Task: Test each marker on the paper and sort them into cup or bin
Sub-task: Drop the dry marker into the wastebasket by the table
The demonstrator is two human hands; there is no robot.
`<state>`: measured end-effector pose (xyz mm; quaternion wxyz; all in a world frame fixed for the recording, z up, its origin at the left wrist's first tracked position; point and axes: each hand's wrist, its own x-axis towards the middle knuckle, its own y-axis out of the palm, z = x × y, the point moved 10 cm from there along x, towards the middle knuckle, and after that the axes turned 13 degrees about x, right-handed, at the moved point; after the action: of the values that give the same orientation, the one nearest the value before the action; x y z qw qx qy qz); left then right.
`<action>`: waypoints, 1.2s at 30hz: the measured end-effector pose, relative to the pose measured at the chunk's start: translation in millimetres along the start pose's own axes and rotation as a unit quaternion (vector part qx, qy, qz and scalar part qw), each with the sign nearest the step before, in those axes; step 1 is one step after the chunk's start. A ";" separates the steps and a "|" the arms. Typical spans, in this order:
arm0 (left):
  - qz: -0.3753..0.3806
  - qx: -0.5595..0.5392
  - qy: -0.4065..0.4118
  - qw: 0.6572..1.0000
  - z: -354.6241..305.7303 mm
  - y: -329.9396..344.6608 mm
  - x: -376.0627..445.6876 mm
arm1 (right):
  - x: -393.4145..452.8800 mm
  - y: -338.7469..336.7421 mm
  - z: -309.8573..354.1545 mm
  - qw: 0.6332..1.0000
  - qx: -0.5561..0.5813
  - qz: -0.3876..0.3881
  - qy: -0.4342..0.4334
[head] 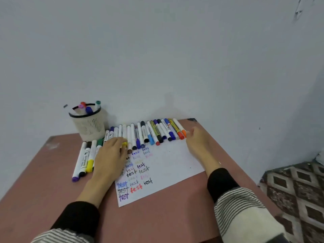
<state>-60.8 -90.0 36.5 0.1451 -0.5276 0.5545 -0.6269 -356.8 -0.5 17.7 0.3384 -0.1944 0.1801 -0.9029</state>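
1. Two hands lie over the bench [52, 172]: the left hand [109, 155] rests palm down on the left end of the marker row, the right hand [198, 142] at its right end.
2. The left fingers [121, 142] are relaxed, laid flat on the white barrels beside a yellow cap [124, 144]; they grasp nothing that shows.
3. The right fingers [190, 133] are loosely extended, just beside the orange marker [179, 128]; I cannot tell whether they touch it. They grasp nothing.
4. The markers [149, 132] lie side by side in one row between the two hands, along the far edge of the paper [171, 160].
5. Left of the left fingers, four more markers [85, 158] lie on the bench, caps toward the person.
6. The paper lies between the two wrists, with "test" written many times in several colours near the left hand.
7. The cup [89, 123] stands beyond the left fingers, against the wall [157, 50], with a few markers upright in it.
8. Both arms wear black cuffs under striped sleeves [235, 204].
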 end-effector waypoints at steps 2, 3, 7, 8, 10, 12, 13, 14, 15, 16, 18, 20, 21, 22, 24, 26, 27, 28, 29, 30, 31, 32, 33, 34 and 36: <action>0.008 0.005 0.014 1.000 -1.8 5.0 2.2 | 11.6 7.9 -3.6 0.999 -0.026 -0.024 0.005; 0.010 0.008 0.022 1.000 -1.6 7.1 3.9 | 16.3 16.9 -4.9 0.999 -0.044 -0.027 0.007; -0.002 0.007 0.044 0.999 -9.9 10.0 6.7 | 21.0 26.9 -5.8 0.988 -0.152 -0.031 0.005; -0.007 0.007 0.045 0.999 -9.6 10.0 7.0 | 24.0 26.8 -8.8 0.988 -0.150 -0.035 0.007; -0.010 0.008 0.043 0.999 -6.7 11.6 7.8 | 28.0 24.5 -15.5 0.991 -0.123 -0.046 0.024; -0.004 0.005 0.038 0.999 -4.1 14.0 7.6 | 29.7 23.7 -20.2 0.993 -0.101 -0.052 0.039; -0.001 0.001 0.036 0.999 -2.5 15.3 7.7 | 30.2 24.4 -21.4 0.993 -0.095 -0.056 0.042; 0.001 -0.004 0.034 0.999 -1.5 16.1 7.2 | 28.1 23.0 -20.9 0.993 -0.087 -0.064 0.047; 0.001 -0.008 0.032 0.999 0.5 15.0 7.3 | 25.0 20.3 -16.7 0.993 -0.075 -0.081 0.047; -0.003 -0.018 0.029 0.999 -0.1 14.8 7.8 | 22.6 14.8 -14.3 0.992 -0.059 -0.101 0.046; -0.017 -0.077 -0.005 0.997 3.8 7.4 9.4 | 13.1 7.1 2.9 0.992 -0.002 -0.124 0.016; -0.041 -0.202 -0.062 0.977 9.0 -4.0 9.5 | -1.3 14.0 29.7 0.989 0.117 -0.077 -0.036; -0.049 -0.271 -0.086 0.957 11.4 -6.8 9.5 | -9.6 26.7 45.7 0.982 0.179 -0.019 -0.058; -0.044 -0.338 -0.105 0.934 12.6 -5.8 10.4 | -19.5 41.7 61.0 0.972 0.218 0.042 -0.075; 0.001 -0.460 -0.139 0.877 13.4 7.8 12.4 | -37.7 72.0 82.3 0.952 0.246 0.150 -0.106; 0.058 -0.579 -0.184 0.792 10.3 25.7 10.4 | -50.3 91.1 90.9 0.936 0.253 0.212 -0.122; 0.074 -0.623 -0.203 0.752 8.2 30.5 9.4 | -54.7 96.2 92.9 0.931 0.253 0.230 -0.124; 0.078 -0.655 -0.214 0.720 6.4 31.4 9.3 | -56.8 98.3 92.8 0.928 0.254 0.241 -0.125; 0.072 -0.676 -0.222 0.699 6.0 30.0 8.9 | -57.6 99.3 91.2 0.926 0.255 0.247 -0.125; 0.062 -0.687 -0.227 0.688 6.3 27.4 8.7 | -57.8 99.0 89.9 0.926 0.256 0.249 -0.125; 0.050 -0.683 -0.228 0.692 7.2 23.4 8.8 | -56.5 97.2 88.0 0.927 0.259 0.243 -0.122; 0.036 -0.658 -0.223 0.718 9.4 17.0 9.2 | -54.8 94.8 86.9 0.927 0.266 0.234 -0.118; 0.023 -0.608 -0.205 0.767 11.7 9.2 10.2 | -53.0 92.0 86.5 0.929 0.272 0.223 -0.115; 0.011 -0.542 -0.175 0.822 11.8 -0.5 10.7 | -51.6 89.2 86.3 0.931 0.277 0.212 -0.112; -0.020 -0.393 -0.097 0.914 8.3 -18.4 10.2 | -50.2 84.2 87.1 0.932 0.287 0.192 -0.108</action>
<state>-50.7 -96.0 55.8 -0.0338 -0.6113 0.7287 -0.3069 -235.1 -42.7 42.6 0.5640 -0.1472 -0.0902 -0.8075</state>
